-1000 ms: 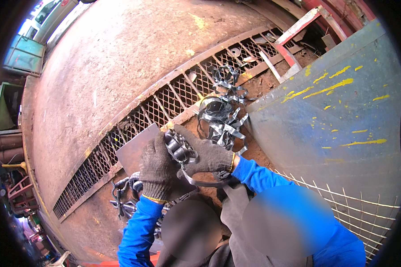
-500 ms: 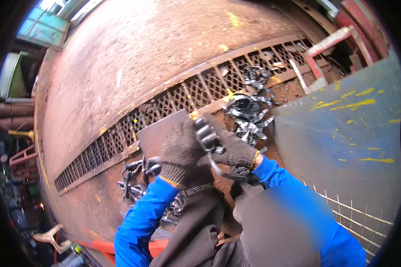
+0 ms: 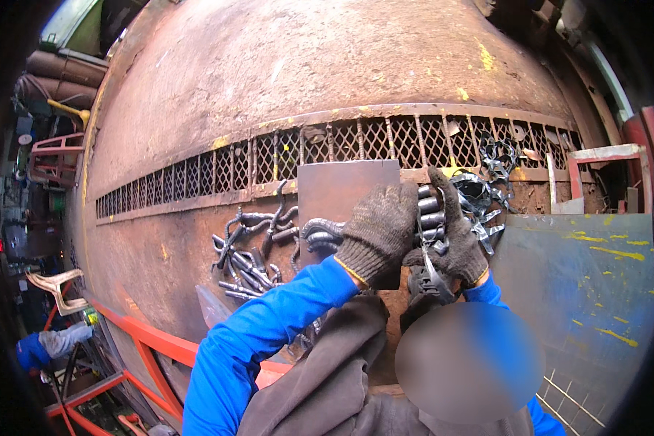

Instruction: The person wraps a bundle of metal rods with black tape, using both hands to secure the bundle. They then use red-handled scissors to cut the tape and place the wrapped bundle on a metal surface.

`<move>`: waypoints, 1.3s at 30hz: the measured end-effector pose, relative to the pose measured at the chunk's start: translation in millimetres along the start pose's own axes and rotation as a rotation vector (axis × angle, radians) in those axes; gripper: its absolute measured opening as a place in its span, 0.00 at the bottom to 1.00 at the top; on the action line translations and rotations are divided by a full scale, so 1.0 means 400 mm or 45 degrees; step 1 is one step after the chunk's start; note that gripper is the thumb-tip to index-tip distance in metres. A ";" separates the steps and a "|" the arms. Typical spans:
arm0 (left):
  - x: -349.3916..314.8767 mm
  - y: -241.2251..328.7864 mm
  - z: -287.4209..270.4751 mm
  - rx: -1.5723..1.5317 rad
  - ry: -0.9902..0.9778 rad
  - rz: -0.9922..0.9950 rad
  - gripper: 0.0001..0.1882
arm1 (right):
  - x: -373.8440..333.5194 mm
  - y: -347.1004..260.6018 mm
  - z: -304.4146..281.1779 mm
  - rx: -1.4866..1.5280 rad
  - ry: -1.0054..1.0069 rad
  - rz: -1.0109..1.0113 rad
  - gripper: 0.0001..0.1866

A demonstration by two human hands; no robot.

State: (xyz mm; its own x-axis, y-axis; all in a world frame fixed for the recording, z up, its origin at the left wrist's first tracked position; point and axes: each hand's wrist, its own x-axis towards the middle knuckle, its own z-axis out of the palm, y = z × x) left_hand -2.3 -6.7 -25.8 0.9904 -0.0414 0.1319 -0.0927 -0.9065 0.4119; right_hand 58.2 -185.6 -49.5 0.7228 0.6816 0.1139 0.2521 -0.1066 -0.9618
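Note:
My left hand [image 3: 384, 227], in a dark knit glove, grips a bundle of bent grey metal rods [image 3: 430, 212]. Curved ends of the bundle stick out on the glove's left side, over a flat rectangular metal plate [image 3: 349, 182]. My right hand [image 3: 456, 243], gloved too, cups the thick rod ends from the right; one digit points up and others curl below. A thin silver strip [image 3: 430, 267] hangs beneath the ends by the right palm; whether the fingers pinch it, I cannot tell. More bent rods [image 3: 251, 269] lie loose in a pile left of the plate.
Crumpled silver strapping [image 3: 479, 200] lies right of my hands. A rusty grating [image 3: 356, 138] runs across beyond the plate. A paint-marked grey sheet [image 3: 559, 269] is at right, a red metal frame [image 3: 149, 330] at lower left. Another person [image 3: 51, 347] is at far left.
The view has turned and shifted, so hands and plate appear farther right. The rod bundle has tipped from slanting to nearly level, and the loose rod pile shows more fully.

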 end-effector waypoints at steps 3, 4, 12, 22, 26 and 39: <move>0.011 -0.004 0.018 0.014 0.026 0.004 0.22 | 0.051 -0.029 -0.026 -0.222 -0.066 -0.222 0.58; 0.010 -0.001 0.022 0.040 0.061 0.002 0.21 | 0.057 -0.031 -0.030 -0.204 -0.104 -0.214 0.55; -0.022 0.030 0.025 0.060 0.117 -0.155 0.24 | 0.050 -0.007 -0.021 -0.197 -0.093 -0.226 0.47; -0.032 0.019 0.025 0.114 0.047 -0.129 0.36 | 0.052 -0.018 -0.018 -0.082 -0.062 -0.189 0.42; -0.029 0.017 0.026 0.126 0.144 -0.069 0.30 | 0.041 -0.056 -0.032 -0.287 0.024 -0.202 0.43; -0.036 0.018 0.034 0.131 0.186 -0.137 0.30 | 0.010 -0.200 -0.071 -0.823 0.133 -0.427 0.12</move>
State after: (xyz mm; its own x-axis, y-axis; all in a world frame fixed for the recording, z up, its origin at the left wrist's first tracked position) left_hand -15.6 -18.3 -37.0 0.9679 0.1125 0.2249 0.0310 -0.9408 0.3375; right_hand 59.3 -195.0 35.1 0.5896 0.6837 0.4300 0.7761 -0.3322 -0.5360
